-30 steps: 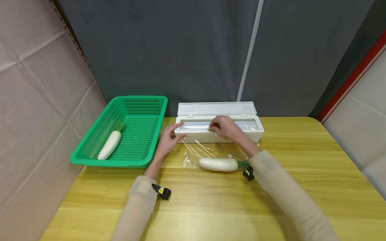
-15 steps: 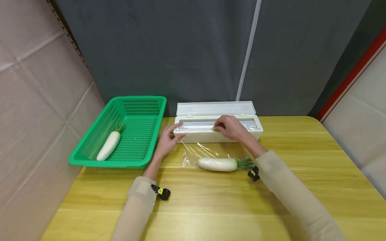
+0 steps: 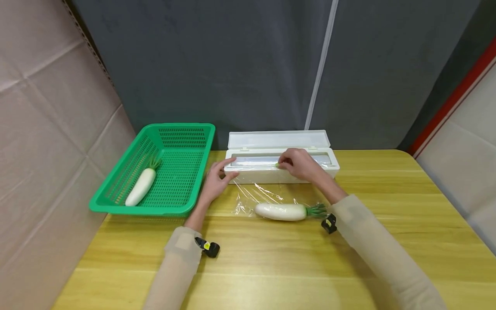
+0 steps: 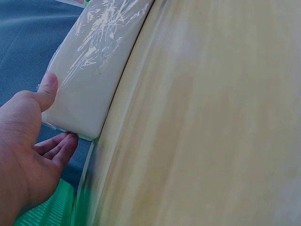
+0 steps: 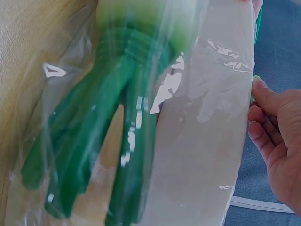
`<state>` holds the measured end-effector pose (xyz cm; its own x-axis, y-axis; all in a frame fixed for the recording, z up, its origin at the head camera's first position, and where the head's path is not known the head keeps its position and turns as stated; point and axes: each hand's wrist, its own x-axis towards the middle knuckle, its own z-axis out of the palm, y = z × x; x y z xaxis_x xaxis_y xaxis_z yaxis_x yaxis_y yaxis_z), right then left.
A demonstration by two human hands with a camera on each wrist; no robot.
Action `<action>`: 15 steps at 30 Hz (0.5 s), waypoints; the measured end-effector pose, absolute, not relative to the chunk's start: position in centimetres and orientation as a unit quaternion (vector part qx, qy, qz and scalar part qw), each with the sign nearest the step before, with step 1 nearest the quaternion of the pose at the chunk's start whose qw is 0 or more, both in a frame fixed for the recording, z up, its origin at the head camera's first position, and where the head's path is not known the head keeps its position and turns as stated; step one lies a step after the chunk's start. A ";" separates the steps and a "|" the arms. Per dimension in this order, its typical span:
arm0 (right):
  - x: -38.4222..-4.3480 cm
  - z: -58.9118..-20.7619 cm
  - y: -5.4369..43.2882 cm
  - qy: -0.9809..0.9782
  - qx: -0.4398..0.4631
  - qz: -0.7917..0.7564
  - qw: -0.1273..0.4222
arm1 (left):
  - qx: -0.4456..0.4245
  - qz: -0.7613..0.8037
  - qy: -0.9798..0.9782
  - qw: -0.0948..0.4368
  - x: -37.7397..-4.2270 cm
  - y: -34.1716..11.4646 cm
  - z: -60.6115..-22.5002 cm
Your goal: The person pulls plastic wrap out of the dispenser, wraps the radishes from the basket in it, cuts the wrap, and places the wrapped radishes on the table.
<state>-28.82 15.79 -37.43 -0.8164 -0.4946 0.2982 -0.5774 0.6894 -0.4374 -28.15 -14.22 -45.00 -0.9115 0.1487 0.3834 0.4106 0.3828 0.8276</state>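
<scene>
A white cling film dispenser (image 3: 255, 175) stands at the table's back with its lid (image 3: 278, 140) raised. My left hand (image 3: 215, 180) holds its left end, thumb on the front face and fingers at the end and top. Over the dispenser's front edge, my right hand (image 3: 300, 165) pinches a small green slide cutter (image 3: 277, 165), mostly hidden by the fingers. Clear cling film (image 3: 248, 198) runs from the dispenser down onto the table. A white radish (image 3: 280, 212) lies under or in the film; its green stalks (image 5: 127, 136) show through the film in the right wrist view.
A green basket (image 3: 152, 210) stands left of the dispenser with another white radish (image 3: 141, 187) in it. A dark curtain (image 3: 217, 64) hangs behind the wooden table (image 3: 248, 275). Pale panels stand on both sides.
My right hand has slid right along the dispenser's front edge with the green slide cutter, mostly in the first half second. The left hand and the radish have stayed in place.
</scene>
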 end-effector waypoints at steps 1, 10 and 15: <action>-28.9 -37.5 15.8 -0.916 0.293 0.263 0.079 | -0.169 -0.529 -0.822 0.123 -28.1 -14.2 -45.0; -28.9 -37.4 16.2 -0.912 0.305 0.260 0.085 | -0.170 -0.527 -0.823 0.125 -28.1 -14.1 -44.9; -28.8 -37.4 16.5 -0.913 0.303 0.260 0.083 | -0.169 -0.526 -0.824 0.124 -28.0 -14.1 -44.8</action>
